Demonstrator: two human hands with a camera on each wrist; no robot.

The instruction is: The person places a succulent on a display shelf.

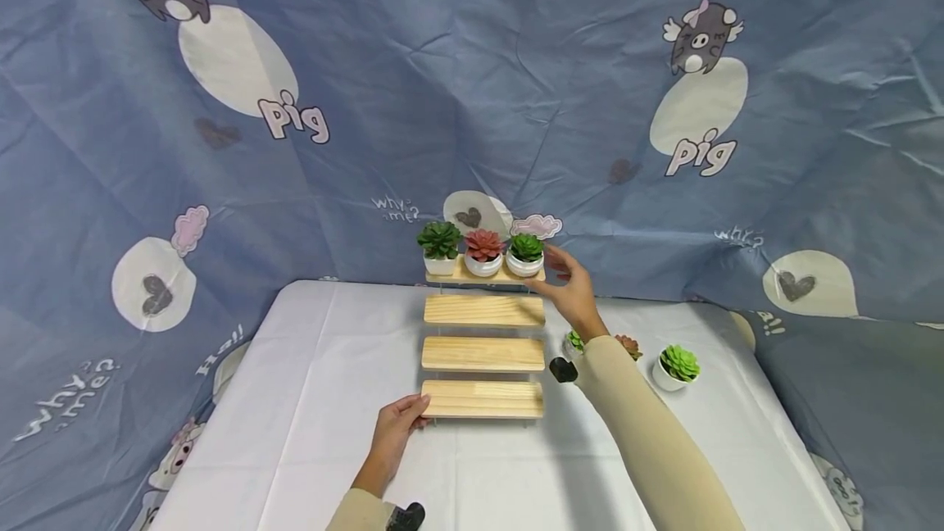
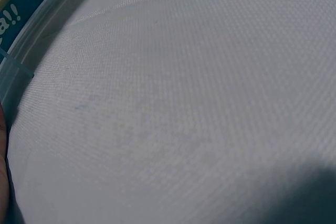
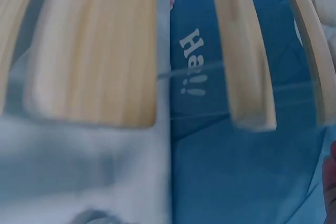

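A tiered wooden display shelf (image 1: 483,355) with several steps stands on the table. On its top step sit a dark green succulent (image 1: 439,241) in a square white pot, a red succulent (image 1: 483,246) in a round white pot and a green succulent (image 1: 526,249) in a round white pot. My left hand (image 1: 393,431) grips the left end of the lowest step, thumb above and fingers below. At the right end of the top step, my right hand (image 1: 577,293) has its thumb and fingers spread beside the green succulent's pot. Fingertips (image 3: 329,177) show at the right wrist view's edge.
Right of the shelf, a bright green succulent (image 1: 679,364) in a white pot stands on the white tablecloth (image 1: 324,400). Another green one (image 1: 575,340) and a reddish one (image 1: 629,346) are partly hidden by the right sleeve. A blue printed curtain (image 1: 472,105) hangs behind.
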